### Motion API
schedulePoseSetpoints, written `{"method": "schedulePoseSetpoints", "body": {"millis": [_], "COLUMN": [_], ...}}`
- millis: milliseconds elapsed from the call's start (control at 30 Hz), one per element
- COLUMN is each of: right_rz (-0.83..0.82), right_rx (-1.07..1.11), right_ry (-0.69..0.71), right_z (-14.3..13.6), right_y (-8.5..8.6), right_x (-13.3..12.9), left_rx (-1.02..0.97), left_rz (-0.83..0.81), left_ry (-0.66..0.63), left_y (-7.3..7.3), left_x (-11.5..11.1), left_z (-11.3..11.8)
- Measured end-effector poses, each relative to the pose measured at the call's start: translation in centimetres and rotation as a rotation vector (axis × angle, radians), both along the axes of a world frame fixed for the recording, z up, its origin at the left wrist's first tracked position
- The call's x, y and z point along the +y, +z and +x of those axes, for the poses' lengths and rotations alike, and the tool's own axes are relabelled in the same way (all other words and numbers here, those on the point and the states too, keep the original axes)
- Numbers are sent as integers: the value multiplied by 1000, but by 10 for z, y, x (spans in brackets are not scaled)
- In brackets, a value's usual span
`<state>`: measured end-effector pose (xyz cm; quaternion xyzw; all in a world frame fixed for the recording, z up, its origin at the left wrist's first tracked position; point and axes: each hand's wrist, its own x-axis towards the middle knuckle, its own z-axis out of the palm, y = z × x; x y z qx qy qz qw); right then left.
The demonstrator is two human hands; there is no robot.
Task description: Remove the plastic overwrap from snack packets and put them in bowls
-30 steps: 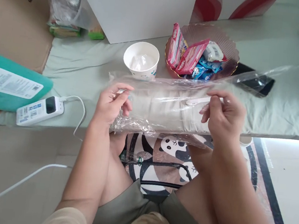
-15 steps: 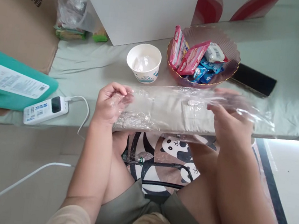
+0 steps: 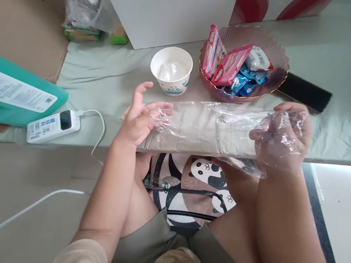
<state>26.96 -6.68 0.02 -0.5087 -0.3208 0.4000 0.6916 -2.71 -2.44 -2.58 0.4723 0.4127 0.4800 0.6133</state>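
A clear plastic bag (image 3: 208, 125) is stretched sideways between my hands, over the front edge of the cloth-covered table. My left hand (image 3: 140, 120) is at its left end, with the fingers partly spread and some of the film between them. Crumpled film covers my right hand (image 3: 285, 136), whose fingers are bent around the right end of the bag. Just behind the bag stands a white paper cup (image 3: 171, 73) with clear plastic inside. To the cup's right is a pink glass bowl (image 3: 276, 54) with pink, white and blue snack packets.
A dark phone-like object (image 3: 308, 94) lies right of the bowl. A white power strip (image 3: 53, 126) with a cable and a green jug (image 3: 17, 90) are at the left. Cardboard (image 3: 25, 23) and white boxes (image 3: 174, 12) stand behind. Below the table is a panda-patterned surface (image 3: 202, 173).
My right hand has moved slightly right and turned, and bunched film now covers it. The fingers of my left hand have opened out. The loose end of film no longer trails to the right.
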Motion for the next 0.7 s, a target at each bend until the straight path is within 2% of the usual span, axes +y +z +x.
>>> {"method": "schedulePoseSetpoints", "body": {"millis": [167, 233, 300, 367, 467, 567, 700], "right_rz": [11, 2, 3, 13, 20, 11, 33], "right_rx": [-4, -2, -1, 4, 2, -13, -25], "right_ry": [-58, -63, -82, -106, -113, -87, -71], "right_z": [1, 2, 3, 3, 0, -3, -4], "right_y": [-2, -2, -1, 0, 1, 1, 0], "right_x": [1, 1, 1, 1, 2, 3, 2], "left_rx": [243, 363, 430, 382, 194, 121, 127], "left_rz": [-79, -109, -117, -85, -52, -50, 0], "left_ry": [-139, -143, -90, 31, 180, 234, 274], "left_y": [-5, -5, -3, -1, 0, -6, -14], "left_x": [-5, -4, -3, -2, -2, -2, 1], "left_z": [3, 3, 3, 5, 13, 20, 18]}}
